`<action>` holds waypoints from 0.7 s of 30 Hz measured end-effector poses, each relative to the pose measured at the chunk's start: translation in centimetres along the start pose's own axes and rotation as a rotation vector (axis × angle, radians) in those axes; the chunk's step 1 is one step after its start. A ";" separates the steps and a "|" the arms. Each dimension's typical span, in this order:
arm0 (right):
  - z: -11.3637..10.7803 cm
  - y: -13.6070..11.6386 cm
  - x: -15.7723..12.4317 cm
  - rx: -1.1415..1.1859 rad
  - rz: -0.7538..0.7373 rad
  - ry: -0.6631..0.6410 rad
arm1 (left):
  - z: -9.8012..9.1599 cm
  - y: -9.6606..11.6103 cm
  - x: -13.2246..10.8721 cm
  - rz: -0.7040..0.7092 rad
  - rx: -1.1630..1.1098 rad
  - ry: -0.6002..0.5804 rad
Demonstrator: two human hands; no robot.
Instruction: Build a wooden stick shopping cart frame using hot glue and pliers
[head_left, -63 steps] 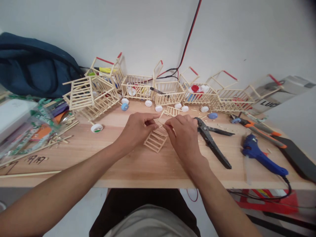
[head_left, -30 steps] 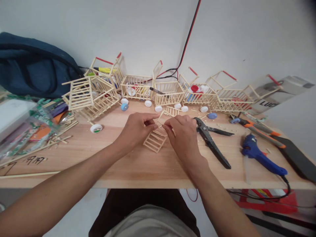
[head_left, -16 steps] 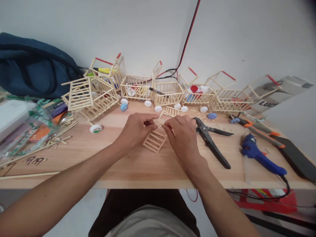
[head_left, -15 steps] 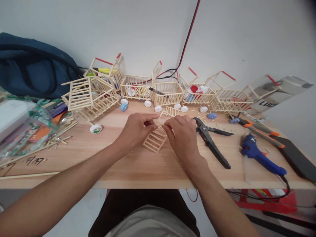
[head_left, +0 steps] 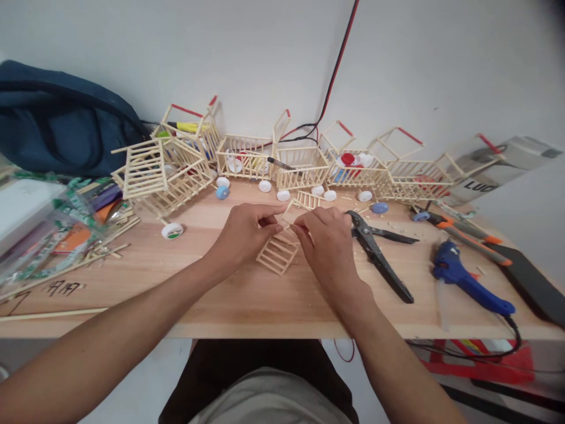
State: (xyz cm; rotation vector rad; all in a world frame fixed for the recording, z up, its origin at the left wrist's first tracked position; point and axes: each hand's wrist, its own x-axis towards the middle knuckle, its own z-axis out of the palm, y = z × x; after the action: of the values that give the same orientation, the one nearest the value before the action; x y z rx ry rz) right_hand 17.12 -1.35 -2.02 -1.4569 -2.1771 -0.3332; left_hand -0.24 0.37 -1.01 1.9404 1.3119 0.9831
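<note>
My left hand and my right hand meet at mid-table, both closed in a pinch. Between their fingertips are thin wooden sticks, joined at an angle at the top; my fingers partly cover them. Just below the fingertips is a small slatted stick panel, tilted; I cannot tell whether it is joined to the held sticks. Behind the hands lies another small stick panel. Close to my right hand, black-handled cutting pliers rest on the wood.
Several stick-built carts with bottle-cap wheels line the wall. A blue glue gun and orange-grey pliers lie at right, beside a dark flat object. Plastic packets, loose sticks and a blue bag occupy the left.
The view has shifted very slightly. Both hands keep the same pinch on the sticks, with no clear movement of any object.
</note>
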 end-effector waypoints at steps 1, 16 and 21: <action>0.0 0.0 0.0 -0.002 -0.001 0.000 | 0.0 0.0 0.0 0.000 0.000 -0.001; -0.1 0.0 0.0 0.005 0.002 0.000 | 0.0 -0.1 0.0 0.023 0.020 0.003; -0.2 -0.1 0.0 0.004 0.005 -0.011 | 0.0 -0.1 -0.1 0.031 0.023 0.000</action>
State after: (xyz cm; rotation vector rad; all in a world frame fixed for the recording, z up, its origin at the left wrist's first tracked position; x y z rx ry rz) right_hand 17.05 -1.48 -1.89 -1.4652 -2.1807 -0.3194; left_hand -0.32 0.31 -1.13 1.9837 1.3020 0.9876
